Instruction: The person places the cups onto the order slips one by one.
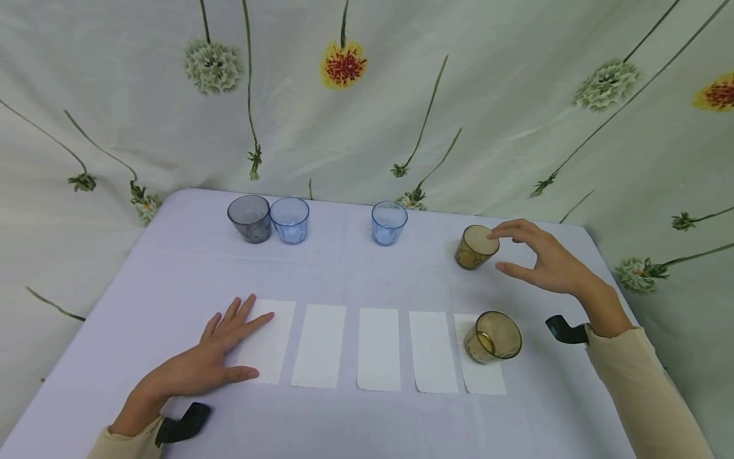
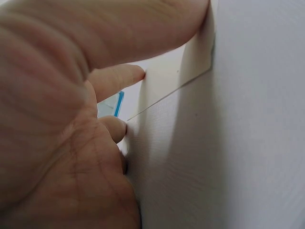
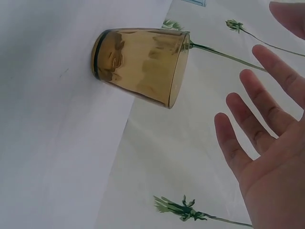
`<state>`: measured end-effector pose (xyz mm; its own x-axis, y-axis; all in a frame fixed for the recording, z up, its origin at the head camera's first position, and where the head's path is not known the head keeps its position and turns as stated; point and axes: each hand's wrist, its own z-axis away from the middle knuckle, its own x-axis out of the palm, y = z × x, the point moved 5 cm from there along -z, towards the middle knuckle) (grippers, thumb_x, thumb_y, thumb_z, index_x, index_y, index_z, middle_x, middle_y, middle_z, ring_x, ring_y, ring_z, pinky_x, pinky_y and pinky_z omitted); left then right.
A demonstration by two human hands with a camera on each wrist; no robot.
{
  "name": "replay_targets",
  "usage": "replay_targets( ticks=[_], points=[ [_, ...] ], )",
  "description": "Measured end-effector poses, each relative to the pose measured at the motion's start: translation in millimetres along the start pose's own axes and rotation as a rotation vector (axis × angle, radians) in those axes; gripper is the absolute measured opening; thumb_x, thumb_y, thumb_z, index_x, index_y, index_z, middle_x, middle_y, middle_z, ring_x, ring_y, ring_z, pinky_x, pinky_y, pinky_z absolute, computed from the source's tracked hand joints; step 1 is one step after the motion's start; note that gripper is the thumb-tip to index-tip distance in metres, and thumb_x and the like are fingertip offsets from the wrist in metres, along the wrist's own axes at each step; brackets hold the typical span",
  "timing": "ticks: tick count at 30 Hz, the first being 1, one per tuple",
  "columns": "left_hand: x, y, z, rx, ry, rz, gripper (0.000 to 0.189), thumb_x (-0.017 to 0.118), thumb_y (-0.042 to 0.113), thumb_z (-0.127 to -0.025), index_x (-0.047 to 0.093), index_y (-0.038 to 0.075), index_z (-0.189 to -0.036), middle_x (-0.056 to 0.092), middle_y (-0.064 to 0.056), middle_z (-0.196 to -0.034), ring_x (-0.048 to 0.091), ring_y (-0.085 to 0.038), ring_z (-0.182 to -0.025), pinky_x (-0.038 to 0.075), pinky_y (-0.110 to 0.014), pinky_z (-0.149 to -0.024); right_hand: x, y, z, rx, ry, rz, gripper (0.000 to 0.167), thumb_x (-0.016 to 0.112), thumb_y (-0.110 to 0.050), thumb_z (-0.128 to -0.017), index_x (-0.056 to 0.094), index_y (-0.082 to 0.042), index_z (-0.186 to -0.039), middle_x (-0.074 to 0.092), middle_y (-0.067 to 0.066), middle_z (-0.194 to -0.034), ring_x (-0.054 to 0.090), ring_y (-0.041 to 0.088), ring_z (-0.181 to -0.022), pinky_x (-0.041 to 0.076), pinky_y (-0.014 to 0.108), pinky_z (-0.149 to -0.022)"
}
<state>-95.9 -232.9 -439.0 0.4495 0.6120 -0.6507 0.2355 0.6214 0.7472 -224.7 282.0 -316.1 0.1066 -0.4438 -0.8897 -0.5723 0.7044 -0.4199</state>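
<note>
My right hand (image 1: 536, 258) hovers just right of an amber glass (image 1: 474, 250) at the back right of the table. In the right wrist view that amber glass (image 3: 140, 64) stands upright on the cloth, apart from the spread fingers (image 3: 252, 109). A second amber glass (image 1: 493, 338) stands on the rightmost paper slip (image 1: 482, 382), nearer to me. With fingers spread, my left hand (image 1: 215, 357) rests at the leftmost paper slip (image 1: 269, 344), its thumb and a fingertip over the paper. Part of this slip (image 2: 167, 78) shows beyond the thumb in the left wrist view.
Along the back edge stand a grey glass (image 1: 250, 220) and a blue glass (image 1: 290, 221) side by side, with another blue glass (image 1: 389, 224) farther right. Between the outer slips lie three more white paper slips (image 1: 378, 350) in a row. A flower-printed curtain (image 1: 355, 127) hangs behind.
</note>
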Motion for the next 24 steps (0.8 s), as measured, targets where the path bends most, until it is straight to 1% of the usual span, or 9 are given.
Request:
replay_targets(
  ticks=[3,5,10,15,18,24],
  points=[
    [-0.4,-0.4,-0.2,-0.003,-0.001,0.005,0.086,0.075,0.041,-0.086,0.030,0.023,-0.158,-0.005,-0.022,-0.167,-0.019,-0.044,-0.151,-0.026,-0.049,-0.116,0.4,7.0,-5.4,0.027,-0.005,-0.026,0.048,0.077,-0.011,-0.087,0.060,-0.007,-0.132,0.054,0.012,-0.137,0.050,0.032,-0.128,0.044,0.053,-0.102],
    [-0.6,-0.8,-0.2,-0.010,-0.003,0.009,0.087,0.075,0.041,-0.086,0.031,0.023,-0.158,-0.005,-0.021,-0.168,-0.019,-0.044,-0.152,-0.026,-0.050,-0.116,1.3,12.0,-8.5,0.050,-0.009,-0.042,0.048,0.077,-0.010,-0.087,0.061,-0.007,-0.132,0.053,0.013,-0.138,0.048,0.034,-0.130,0.043,0.058,-0.103],
    [-1.1,-1.3,0.1,-0.017,-0.004,0.009,0.087,0.075,0.041,-0.086,0.031,0.024,-0.158,-0.005,-0.021,-0.168,-0.019,-0.044,-0.152,-0.025,-0.053,-0.116,4.1,22.2,-14.8,0.099,-0.032,-0.059,0.048,0.076,-0.013,-0.089,0.059,-0.006,-0.134,0.048,0.017,-0.142,0.045,0.038,-0.132,0.041,0.062,-0.104],
    [-0.8,-1.7,0.6,-0.013,-0.002,0.011,0.087,0.075,0.041,-0.086,0.031,0.023,-0.158,-0.005,-0.021,-0.168,-0.019,-0.044,-0.151,-0.026,-0.051,-0.116,9.2,32.5,-21.0,0.141,-0.050,-0.144,0.051,0.074,-0.014,-0.091,0.055,-0.008,-0.138,0.042,0.018,-0.148,0.041,0.039,-0.136,0.034,0.064,-0.109],
    [-0.1,-1.6,0.9,-0.007,-0.001,0.008,0.086,0.075,0.041,-0.086,0.030,0.024,-0.158,-0.005,-0.021,-0.168,-0.019,-0.044,-0.151,-0.027,-0.046,-0.116,12.9,38.6,-24.0,0.151,-0.056,-0.176,0.052,0.074,-0.013,-0.091,0.054,-0.008,-0.139,0.040,0.017,-0.149,0.039,0.038,-0.138,0.033,0.064,-0.110],
    [0.4,0.5,1.0,0.022,0.004,-0.011,0.086,0.074,0.040,-0.087,0.030,0.023,-0.158,-0.005,-0.022,-0.167,-0.018,-0.045,-0.151,-0.029,-0.025,-0.113,19.3,47.0,-26.5,0.187,-0.072,-0.190,0.054,0.075,-0.016,-0.091,0.054,-0.008,-0.140,0.038,0.018,-0.151,0.038,0.038,-0.139,0.034,0.063,-0.110]
  ],
)
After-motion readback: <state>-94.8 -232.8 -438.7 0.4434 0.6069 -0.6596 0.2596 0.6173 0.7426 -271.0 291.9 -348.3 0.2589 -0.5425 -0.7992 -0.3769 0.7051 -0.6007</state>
